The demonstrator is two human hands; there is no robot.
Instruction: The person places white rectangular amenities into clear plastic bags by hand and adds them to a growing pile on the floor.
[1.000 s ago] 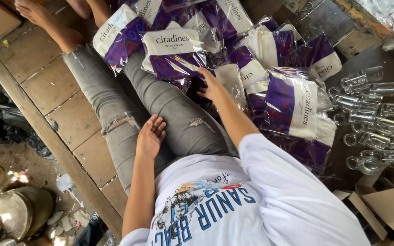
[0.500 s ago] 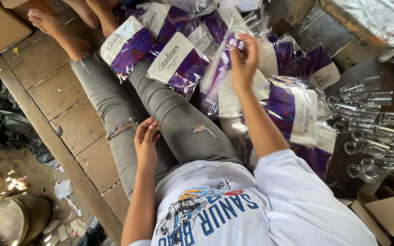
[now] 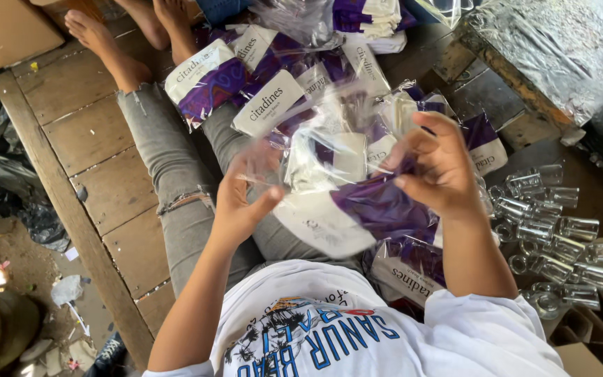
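I sit on a wooden platform (image 3: 99, 139) with my legs in grey jeans stretched out. Both hands hold one clear plastic packet (image 3: 343, 188) with purple and white contents, raised in front of my chest. My left hand (image 3: 242, 199) grips its left edge. My right hand (image 3: 437, 167) pinches its upper right side. A heap of similar purple and white packets (image 3: 259, 84) lies over my legs and beyond them.
Several small clear glass tumblers (image 3: 549, 230) lie clustered at the right. Cardboard boxes (image 3: 587, 342) sit at the lower right and one (image 3: 5, 31) at the top left. Black plastic (image 3: 1, 181) and litter lie left of the platform. Another person's bare feet (image 3: 155, 17) show at the top.
My right hand brought a packet from the heap toward my chest. My left hand rose off my thigh and took hold of the packet's left edge.
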